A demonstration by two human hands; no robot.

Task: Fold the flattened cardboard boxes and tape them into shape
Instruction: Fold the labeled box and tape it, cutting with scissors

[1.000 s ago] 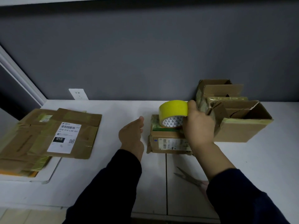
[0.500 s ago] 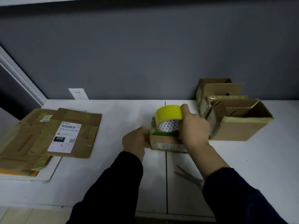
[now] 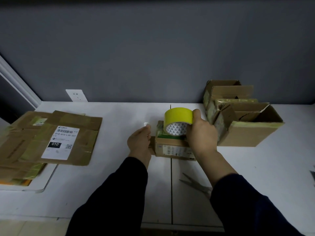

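A: why's the tape roll parked on the small box mid-counter?

B: right hand grip's wrapped round it, probably starting a strip. left hand braces the box's left end, can't tell its grip.

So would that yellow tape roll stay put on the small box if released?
Probably rolls: the tape roll seems to stand on its curved rim atop the small box, gripped by the right hand. Likely stiff: it shows no squashing under the grip. Probably light, being hollow.
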